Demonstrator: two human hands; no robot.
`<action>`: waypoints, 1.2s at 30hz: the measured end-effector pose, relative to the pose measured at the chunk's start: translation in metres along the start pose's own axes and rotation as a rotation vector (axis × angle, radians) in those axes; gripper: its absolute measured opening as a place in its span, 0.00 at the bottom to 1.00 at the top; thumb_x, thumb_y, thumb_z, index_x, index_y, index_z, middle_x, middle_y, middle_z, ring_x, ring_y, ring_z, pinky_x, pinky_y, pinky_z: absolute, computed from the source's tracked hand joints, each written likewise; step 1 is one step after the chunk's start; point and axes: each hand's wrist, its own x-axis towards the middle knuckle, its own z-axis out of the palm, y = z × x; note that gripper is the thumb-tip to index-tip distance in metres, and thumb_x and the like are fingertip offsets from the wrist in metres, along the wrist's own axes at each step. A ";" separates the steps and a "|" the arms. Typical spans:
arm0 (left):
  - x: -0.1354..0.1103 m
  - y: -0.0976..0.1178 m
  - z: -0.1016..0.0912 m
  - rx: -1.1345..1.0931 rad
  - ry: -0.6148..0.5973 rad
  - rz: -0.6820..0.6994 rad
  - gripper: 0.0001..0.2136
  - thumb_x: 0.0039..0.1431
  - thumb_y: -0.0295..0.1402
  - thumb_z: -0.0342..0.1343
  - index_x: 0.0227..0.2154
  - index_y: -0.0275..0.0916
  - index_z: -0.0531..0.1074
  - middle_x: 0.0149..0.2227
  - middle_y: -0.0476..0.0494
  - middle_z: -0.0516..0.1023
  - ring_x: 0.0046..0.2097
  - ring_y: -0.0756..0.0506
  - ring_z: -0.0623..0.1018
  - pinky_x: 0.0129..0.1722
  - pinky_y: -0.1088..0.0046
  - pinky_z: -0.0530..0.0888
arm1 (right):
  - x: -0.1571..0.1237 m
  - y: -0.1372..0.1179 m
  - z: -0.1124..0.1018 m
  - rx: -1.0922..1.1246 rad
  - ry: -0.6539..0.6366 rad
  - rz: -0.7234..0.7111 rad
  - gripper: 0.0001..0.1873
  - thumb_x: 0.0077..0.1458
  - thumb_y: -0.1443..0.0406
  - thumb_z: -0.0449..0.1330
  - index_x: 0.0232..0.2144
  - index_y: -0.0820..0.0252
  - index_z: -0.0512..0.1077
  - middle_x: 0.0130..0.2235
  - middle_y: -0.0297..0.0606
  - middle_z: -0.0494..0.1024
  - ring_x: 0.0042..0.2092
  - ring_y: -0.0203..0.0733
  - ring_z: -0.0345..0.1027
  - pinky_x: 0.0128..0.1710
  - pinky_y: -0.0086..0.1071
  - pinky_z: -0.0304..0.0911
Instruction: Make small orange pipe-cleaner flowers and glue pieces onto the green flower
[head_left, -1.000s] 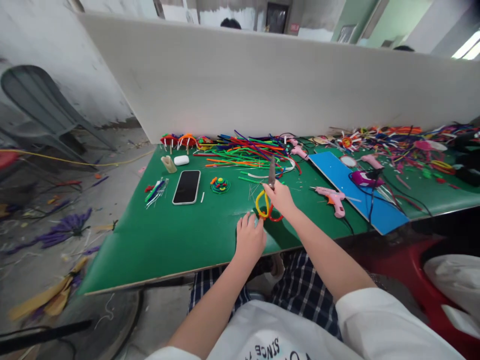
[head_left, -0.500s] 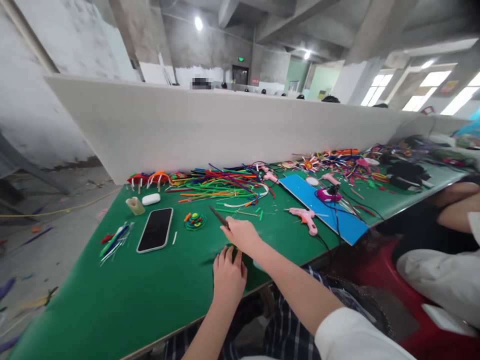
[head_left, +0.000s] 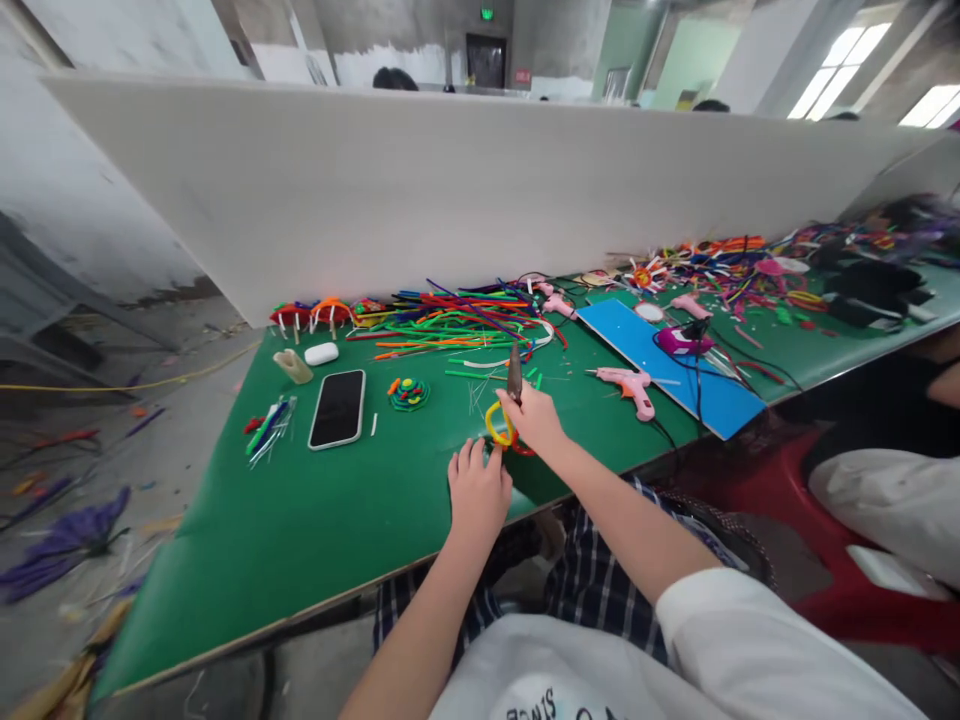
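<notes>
My right hand (head_left: 538, 420) is closed round a pair of scissors (head_left: 514, 372), near the base of the dark blades. The blades point away from me; a yellow handle loop (head_left: 491, 424) and a bit of red (head_left: 523, 449) show beneath the hand. Palm down on the green table (head_left: 360, 520), my left hand (head_left: 478, 490) has its fingers apart, the fingertips just beside the yellow loop. Something dark by its index finger is too small to name. Beyond the hands lie short green pipe cleaner pieces (head_left: 538, 380). A coiled green disc with coloured dots (head_left: 409, 393) sits to the left.
A phone (head_left: 337, 408), a white case (head_left: 322, 353) and a wrapped bundle (head_left: 271, 432) lie on the left. Pipe cleaners (head_left: 457, 325) are heaped along the white partition (head_left: 420, 190). On the right are a pink glue gun (head_left: 628, 388) and a blue board (head_left: 675, 370). Another person's sleeve (head_left: 885, 495) is at far right.
The view has tilted down and shifted. The scissors have turned from pointing left to pointing straight away from me, and their yellow loop now shows. My left hand stays low beside them.
</notes>
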 end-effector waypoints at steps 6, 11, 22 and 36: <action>-0.002 -0.001 0.003 -0.015 0.014 0.005 0.15 0.55 0.30 0.46 0.45 0.40 0.69 0.50 0.37 0.69 0.55 0.38 0.64 0.52 0.56 0.60 | 0.002 0.005 -0.009 0.067 0.103 0.044 0.18 0.57 0.53 0.45 0.26 0.59 0.62 0.22 0.34 0.70 0.23 0.35 0.64 0.23 0.26 0.54; -0.004 -0.003 0.004 -0.041 0.038 0.022 0.16 0.55 0.29 0.46 0.47 0.38 0.68 0.50 0.36 0.69 0.53 0.38 0.66 0.52 0.56 0.62 | -0.005 -0.001 -0.008 0.069 0.087 0.011 0.17 0.56 0.53 0.47 0.25 0.59 0.62 0.22 0.33 0.70 0.24 0.35 0.64 0.25 0.26 0.54; -0.007 -0.007 -0.001 -0.100 0.056 0.039 0.14 0.54 0.27 0.46 0.42 0.36 0.71 0.46 0.35 0.70 0.52 0.38 0.66 0.49 0.55 0.65 | -0.006 -0.008 -0.004 -0.014 -0.018 0.009 0.16 0.57 0.55 0.47 0.27 0.59 0.65 0.24 0.35 0.72 0.27 0.37 0.67 0.27 0.26 0.54; 0.000 -0.014 0.009 0.034 0.132 0.194 0.14 0.55 0.30 0.46 0.41 0.32 0.72 0.45 0.31 0.72 0.52 0.35 0.67 0.45 0.57 0.68 | 0.010 -0.019 -0.016 -0.003 -0.040 0.024 0.15 0.56 0.55 0.49 0.28 0.60 0.66 0.25 0.32 0.74 0.27 0.32 0.67 0.26 0.23 0.54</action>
